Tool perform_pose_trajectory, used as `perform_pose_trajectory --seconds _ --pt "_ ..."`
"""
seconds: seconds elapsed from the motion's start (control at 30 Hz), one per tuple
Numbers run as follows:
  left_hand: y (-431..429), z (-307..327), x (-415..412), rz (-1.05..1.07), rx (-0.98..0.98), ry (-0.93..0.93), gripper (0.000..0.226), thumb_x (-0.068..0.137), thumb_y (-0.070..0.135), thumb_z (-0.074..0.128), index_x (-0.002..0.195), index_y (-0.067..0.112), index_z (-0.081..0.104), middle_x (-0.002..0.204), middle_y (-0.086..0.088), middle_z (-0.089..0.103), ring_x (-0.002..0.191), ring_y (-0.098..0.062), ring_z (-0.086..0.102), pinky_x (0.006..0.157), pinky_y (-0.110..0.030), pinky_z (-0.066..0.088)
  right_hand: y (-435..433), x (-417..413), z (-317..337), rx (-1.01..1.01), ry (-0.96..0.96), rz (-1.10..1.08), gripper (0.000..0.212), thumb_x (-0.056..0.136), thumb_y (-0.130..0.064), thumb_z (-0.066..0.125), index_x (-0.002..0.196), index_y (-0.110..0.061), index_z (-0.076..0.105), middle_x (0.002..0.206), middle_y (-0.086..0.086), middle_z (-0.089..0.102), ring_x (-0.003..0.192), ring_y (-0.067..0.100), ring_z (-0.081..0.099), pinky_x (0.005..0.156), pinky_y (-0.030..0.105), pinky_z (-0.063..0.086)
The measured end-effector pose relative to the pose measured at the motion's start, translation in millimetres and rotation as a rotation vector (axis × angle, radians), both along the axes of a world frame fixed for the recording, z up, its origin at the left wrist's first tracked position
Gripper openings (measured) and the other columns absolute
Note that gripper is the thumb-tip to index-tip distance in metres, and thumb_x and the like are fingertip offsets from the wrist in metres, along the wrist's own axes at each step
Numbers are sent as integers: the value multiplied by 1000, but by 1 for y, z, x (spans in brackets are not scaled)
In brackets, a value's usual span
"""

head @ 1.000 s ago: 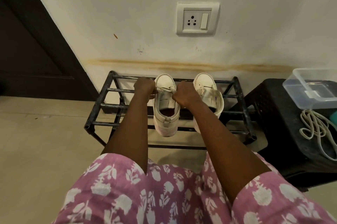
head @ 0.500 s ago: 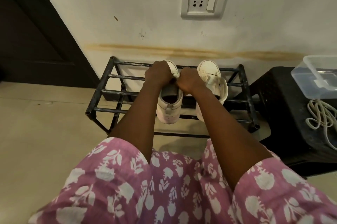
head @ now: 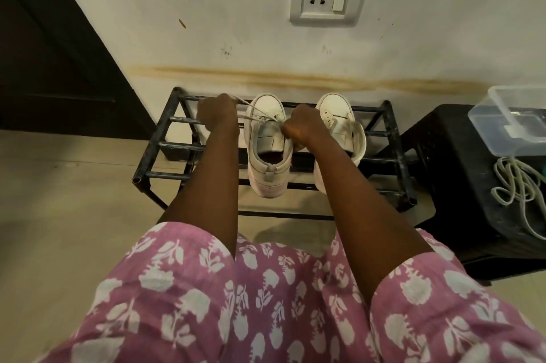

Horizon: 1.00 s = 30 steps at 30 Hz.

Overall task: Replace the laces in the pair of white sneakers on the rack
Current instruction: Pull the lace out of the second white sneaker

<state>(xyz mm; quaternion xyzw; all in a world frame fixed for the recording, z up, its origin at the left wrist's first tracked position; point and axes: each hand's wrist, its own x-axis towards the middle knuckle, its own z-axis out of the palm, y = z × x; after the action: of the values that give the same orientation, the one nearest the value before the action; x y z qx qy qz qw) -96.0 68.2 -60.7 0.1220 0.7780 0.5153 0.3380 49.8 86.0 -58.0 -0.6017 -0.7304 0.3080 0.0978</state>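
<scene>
I am unlacing the left sneaker (head: 267, 155), which is sitting toe to the wall on the rack (head: 161, 144), just beside the right sneaker (head: 335, 114). My left hand (head: 217, 114) is curling round a lace (head: 254, 111) end and drawing it out to the left. My right hand (head: 301, 133) is pinching the lace by the tongue. I judge it best to be pulling evenly, eyelet by eyelet, while steadying the shoe against sliding off the bars.

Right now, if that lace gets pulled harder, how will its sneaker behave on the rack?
Probably slides or tips: the sneaker sits on thin rack bars, heel overhanging the front one. The lace runs off sideways to the left hand, so a pull would likely twist the toe that way.
</scene>
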Motion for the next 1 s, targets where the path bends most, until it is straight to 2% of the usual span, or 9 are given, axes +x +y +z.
perform_pose_trajectory --seconds 0.13,0.23,0.3,0.37,0.47,0.63,0.77,0.9,1.0 --pt "4 0 -11 84 -38 142 35 91 10 51 124 -2 51 125 -13 59 114 -25 59 88 -28 49 0 1 1 -1 -5 5 31 81 -4 57 55 -10 40 58 2 42 52 11 39 42 21 27" --pt "6 0 -4 -248 -149 451 29 89 7 51 117 3 55 129 -15 56 118 -26 54 89 -26 43 1 2 1 -20 15 4 30 80 -4 58 56 -10 42 57 3 44 50 12 41 36 19 31" --pt "8 2 3 -484 -89 609 38 85 4 50 122 1 58 131 -14 57 123 -26 50 97 -26 38 2 2 1 -29 27 12 29 81 -4 57 57 -10 43 57 3 45 50 13 44 35 16 34" --pt "8 4 14 -721 -51 693 38 80 3 55 116 3 66 122 -13 64 119 -24 55 99 -26 40 1 1 2 -43 43 14 28 82 -5 56 58 -10 44 58 4 47 53 17 48 42 21 38" --pt "11 1 29 -942 -175 784 30 77 9 66 106 2 71 112 -15 68 109 -26 60 93 -32 46 2 2 1 -50 60 17 29 84 -10 57 59 -13 43 59 2 47 54 16 47 47 22 37" --pt "12 -3 28 -861 -186 787 33 78 19 70 105 0 69 107 -18 67 106 -28 61 89 -33 47 1 2 3 -50 51 21 31 85 -11 57 59 -14 41 58 1 47 50 12 45 37 19 35" --pt "8 1 22 -770 -189 804 23 82 21 66 74 -1 67 80 -14 65 100 -30 61 76 -30 41 0 3 5 -86 83 -5 27 84 -5 54 61 -11 44 59 6 51 46 17 52 26 13 31" --pt "6 1 7 -518 -123 669 21 86 17 61 95 0 70 78 -11 64 101 -31 61 61 -21 34 -1 3 6 -118 108 -11 26 83 -2 54 60 -9 45 60 8 52 45 18 54 27 13 33" --pt "2 -1 -1 -272 -134 529 28 88 8 52 113 -2 61 110 -21 63 88 -22 62 53 -17 32 -2 3 6 -121 130 -20 25 81 1 55 61 -8 46 61 8 52 47 19 54 27 14 35"
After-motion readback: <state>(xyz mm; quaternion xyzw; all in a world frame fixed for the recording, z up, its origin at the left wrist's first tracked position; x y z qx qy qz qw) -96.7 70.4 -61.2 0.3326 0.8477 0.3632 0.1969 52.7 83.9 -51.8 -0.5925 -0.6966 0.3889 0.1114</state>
